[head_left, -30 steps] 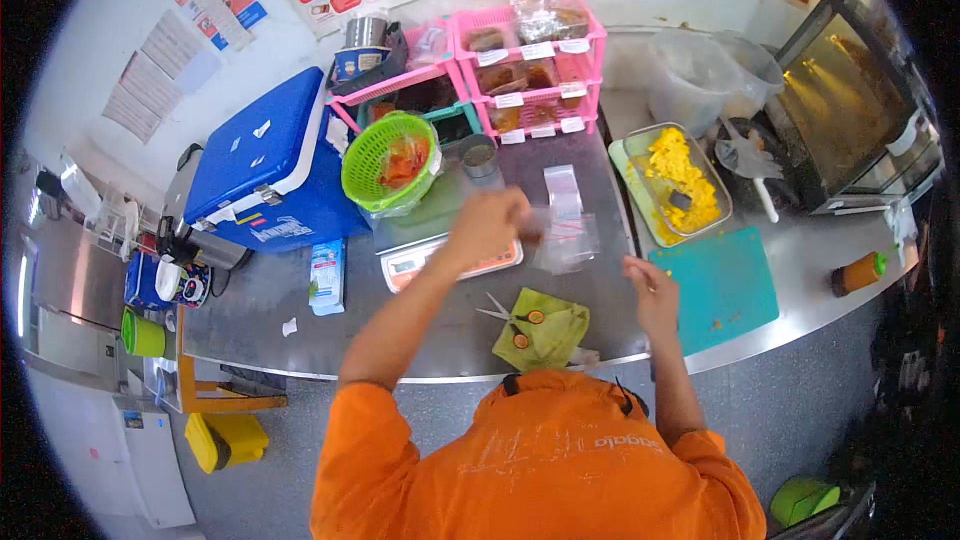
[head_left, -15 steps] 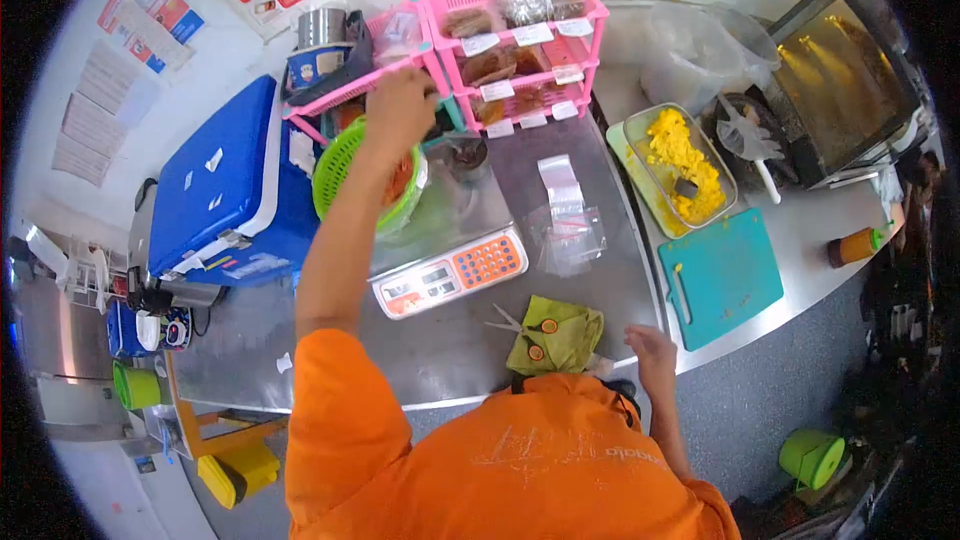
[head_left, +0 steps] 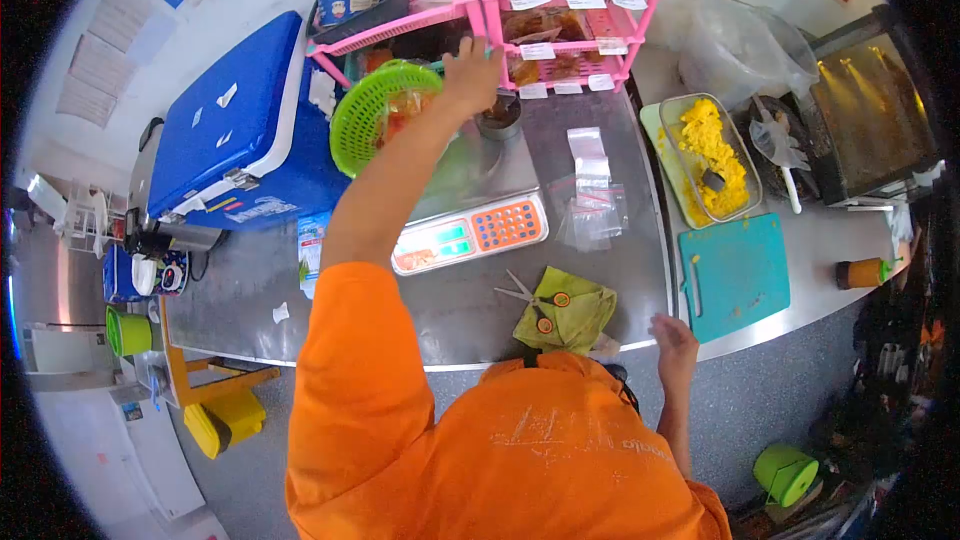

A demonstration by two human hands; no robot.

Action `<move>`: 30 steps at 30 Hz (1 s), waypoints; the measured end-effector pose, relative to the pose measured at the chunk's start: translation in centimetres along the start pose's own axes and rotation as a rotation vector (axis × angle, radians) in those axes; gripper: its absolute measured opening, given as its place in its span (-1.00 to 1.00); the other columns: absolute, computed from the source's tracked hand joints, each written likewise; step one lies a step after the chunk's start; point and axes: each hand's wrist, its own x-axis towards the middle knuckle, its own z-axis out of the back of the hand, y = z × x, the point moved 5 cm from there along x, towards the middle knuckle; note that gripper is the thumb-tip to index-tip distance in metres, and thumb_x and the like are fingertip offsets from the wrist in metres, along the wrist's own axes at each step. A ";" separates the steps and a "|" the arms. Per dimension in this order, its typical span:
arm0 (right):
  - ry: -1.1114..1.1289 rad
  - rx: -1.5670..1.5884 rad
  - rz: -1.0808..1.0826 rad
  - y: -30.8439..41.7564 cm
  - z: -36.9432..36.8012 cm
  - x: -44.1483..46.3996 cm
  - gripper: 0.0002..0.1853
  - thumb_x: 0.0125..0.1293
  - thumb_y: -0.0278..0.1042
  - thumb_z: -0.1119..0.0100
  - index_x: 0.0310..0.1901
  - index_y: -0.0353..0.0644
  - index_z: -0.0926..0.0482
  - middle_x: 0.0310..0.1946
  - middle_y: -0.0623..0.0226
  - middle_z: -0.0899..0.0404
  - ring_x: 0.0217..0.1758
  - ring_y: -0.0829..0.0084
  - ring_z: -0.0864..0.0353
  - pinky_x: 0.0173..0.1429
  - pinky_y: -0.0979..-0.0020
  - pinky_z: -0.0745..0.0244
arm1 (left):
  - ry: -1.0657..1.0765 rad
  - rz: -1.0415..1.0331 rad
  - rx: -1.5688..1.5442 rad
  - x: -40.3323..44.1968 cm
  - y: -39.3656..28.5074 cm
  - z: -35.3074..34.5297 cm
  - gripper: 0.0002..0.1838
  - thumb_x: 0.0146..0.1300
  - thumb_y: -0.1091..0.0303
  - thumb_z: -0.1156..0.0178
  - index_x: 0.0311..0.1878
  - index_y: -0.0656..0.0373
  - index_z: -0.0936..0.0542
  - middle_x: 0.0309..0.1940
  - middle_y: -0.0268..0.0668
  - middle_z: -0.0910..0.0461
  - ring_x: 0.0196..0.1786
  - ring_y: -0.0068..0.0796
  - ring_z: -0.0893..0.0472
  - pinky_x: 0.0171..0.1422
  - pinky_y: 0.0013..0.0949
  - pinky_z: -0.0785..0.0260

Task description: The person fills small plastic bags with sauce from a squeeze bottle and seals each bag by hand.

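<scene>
bags [head_left: 594,208] lie on the worktop [head_left: 430,312], none seemingly filled yet; food [head_left: 402,104] sits in the basket [head_left: 352,132]. left hand [head_left: 470,78] is by the rack [head_left: 488,12], grip unclear; right hand [head_left: 676,345] looks loosely relaxed.

Two hands: the left hand [head_left: 472,80] at twelve o'clock, the right hand [head_left: 676,335] at four. One scale [head_left: 478,230] at the centre. Three pink baskets [head_left: 648,16] at one, stacked, bearing eight white labels [head_left: 585,0]. One tray [head_left: 749,150] at two. One teal board [head_left: 740,275] and one bottle [head_left: 858,273] at three. One pair of scissors [head_left: 546,299] and one green cloth [head_left: 580,318] towards five. One yellow bin [head_left: 225,420] at eight. One blue cooler [head_left: 235,120] at ten. One green basket [head_left: 355,127] at eleven.
</scene>
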 end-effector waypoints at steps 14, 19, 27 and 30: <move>-0.105 0.005 -0.145 -2.5 1.1 1.9 -0.82 0.28 -0.44 -0.25 -0.15 -0.35 -0.65 -0.31 0.21 -0.70 -0.23 0.45 -0.68 -0.10 0.45 -0.55 | -0.081 -0.129 -0.134 10.6 -3.8 16.4 -0.83 0.15 0.32 -0.13 -0.20 0.10 -0.59 -0.35 -0.09 -0.66 -0.22 -0.07 -0.65 -0.06 0.18 -0.29; -0.130 0.012 -0.112 -2.8 0.9 3.6 -0.82 0.28 -0.44 -0.25 -0.15 -0.36 -0.64 -0.32 0.21 -0.70 -0.24 0.46 -0.68 -0.12 0.45 -0.55 | -0.133 -0.299 -0.637 20.3 -5.6 16.5 -0.84 0.21 0.40 -0.05 -0.21 0.18 -0.57 -0.37 0.00 -0.63 -0.24 0.04 -0.63 -0.10 0.00 -0.39; -0.223 0.020 -0.190 -5.1 2.7 3.0 -0.83 0.27 -0.50 -0.23 -0.16 -0.41 -0.63 -0.31 0.21 -0.68 -0.30 0.46 -0.67 -0.15 0.48 -0.56 | -0.010 -0.235 -0.431 29.2 -4.2 5.6 -0.84 0.15 0.40 -0.11 -0.24 0.19 -0.61 -0.31 0.00 -0.65 -0.19 -0.05 -0.64 -0.08 -0.14 -0.44; -0.198 0.027 -0.263 -5.7 2.8 3.0 -0.83 0.27 -0.50 -0.23 -0.16 -0.41 -0.63 -0.32 0.21 -0.69 -0.30 0.46 -0.67 -0.17 0.48 -0.55 | 0.187 -0.209 -0.658 29.4 -4.5 4.2 -0.71 0.07 0.31 -0.27 -0.12 0.17 -0.62 -0.21 -0.04 -0.65 -0.09 -0.18 -0.64 -0.01 -0.17 -0.44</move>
